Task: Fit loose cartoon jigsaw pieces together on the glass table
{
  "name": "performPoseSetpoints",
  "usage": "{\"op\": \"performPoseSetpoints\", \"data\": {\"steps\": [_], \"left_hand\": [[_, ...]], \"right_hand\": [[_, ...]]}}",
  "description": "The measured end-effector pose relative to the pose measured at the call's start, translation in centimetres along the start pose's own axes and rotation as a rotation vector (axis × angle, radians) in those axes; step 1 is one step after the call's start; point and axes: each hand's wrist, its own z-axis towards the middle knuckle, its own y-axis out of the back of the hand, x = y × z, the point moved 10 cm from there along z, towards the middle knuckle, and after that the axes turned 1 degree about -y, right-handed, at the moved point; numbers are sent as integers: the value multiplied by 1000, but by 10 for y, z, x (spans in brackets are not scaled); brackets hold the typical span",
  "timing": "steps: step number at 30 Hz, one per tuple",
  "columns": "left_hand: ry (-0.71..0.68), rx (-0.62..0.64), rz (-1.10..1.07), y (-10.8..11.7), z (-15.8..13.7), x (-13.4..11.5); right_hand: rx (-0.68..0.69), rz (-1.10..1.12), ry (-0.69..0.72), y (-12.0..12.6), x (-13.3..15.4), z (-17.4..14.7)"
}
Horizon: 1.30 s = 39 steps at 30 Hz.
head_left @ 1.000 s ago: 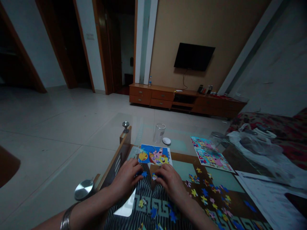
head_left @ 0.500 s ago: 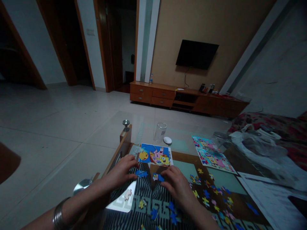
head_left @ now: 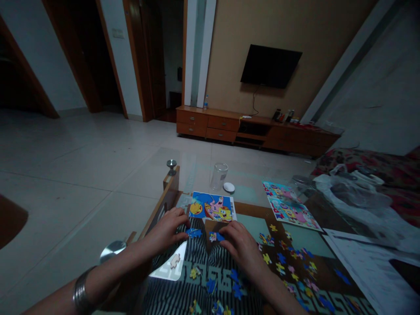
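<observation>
My left hand [head_left: 167, 227] rests on the glass-topped table [head_left: 197, 175], fingers curled, with the thumb and forefinger pinched on a small blue jigsaw piece [head_left: 193, 232] that lies flat just in front of the finished cartoon puzzle panel with the blue background [head_left: 212, 207]. My right hand [head_left: 239, 245] sits close beside it, fingers bent down, its fingertips pressing on a second small piece, blue and pink [head_left: 215, 236]; the two pieces lie near each other but are not joined. Both pieces lie over the black-and-white striped cloth [head_left: 200, 262] that shows at the table's near end. A pale loose piece [head_left: 175, 260] lies below my left wrist, and a scatter of blue, yellow and pink loose pieces [head_left: 288, 267] spreads to the right of my right hand. Farther back stand a clear drinking glass [head_left: 218, 176] and a small white round lid [head_left: 229, 187], with another colourful puzzle sheet [head_left: 288, 205] to the right.
</observation>
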Motion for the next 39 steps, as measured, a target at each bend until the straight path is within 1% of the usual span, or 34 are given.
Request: {"op": "performPoseSetpoints", "data": {"steps": [18, 27, 29, 33, 36, 38, 39], "left_hand": [[11, 51, -1, -3, -1, 5], [-17, 32, 8, -5, -2, 9], [-18, 32, -3, -4, -2, 8], [-14, 28, -51, 0, -2, 4], [4, -5, -75, 3, -1, 4], [23, -30, -71, 3, -1, 6], [33, -39, -70, 3, -1, 8]], "right_hand": [[-5, -34, -2, 1, -8, -2], [-4, -3, 9, 8, 1, -4], [-15, 23, 15, 13, 1, -3], [-78, 54, -3, 28, -5, -2], [-83, 74, -25, 39, -10, 0], [-108, 101, -48, 55, -15, 1], [-146, 120, -68, 68, -19, 0]]}}
